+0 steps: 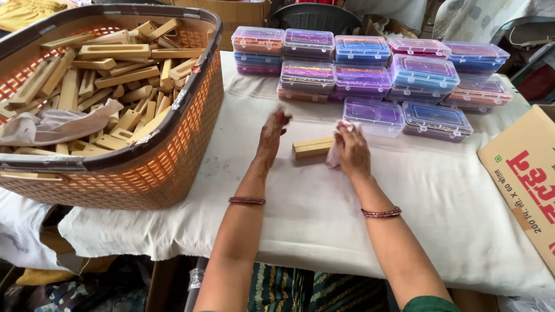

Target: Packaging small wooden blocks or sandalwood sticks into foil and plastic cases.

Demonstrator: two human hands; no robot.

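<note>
Your right hand (351,151) is closed around a small pale cloth (338,144), bunched against the right end of the wooden block (312,147). That block lies flat on the white table cover (324,214), and everything else is best placed from it. Your left hand (272,134) hovers just left of the block, fingers loosely spread, holding nothing; it is blurred, so whether a fingertip touches the wood I cannot tell.

Nothing pins the block down. If you push the cloth along it with only your right hand, it is likely to skid leftward or spin on the cover, and the loose cover may ruck up under it.

Just beyond the block stand the stacked clear plastic boxes (376,115) with coloured contents; a hard sweep away from you could knock the nearest one.

Far left of the block, the orange woven basket (173,167) sits heaped with similar wooden pieces (104,63), some riding near its rim, with a rag (52,124) draped over them. A bump from your left elbow could spill a few. To the block's right, the cardboard box (529,179) crowds your right forearm's room.
</note>
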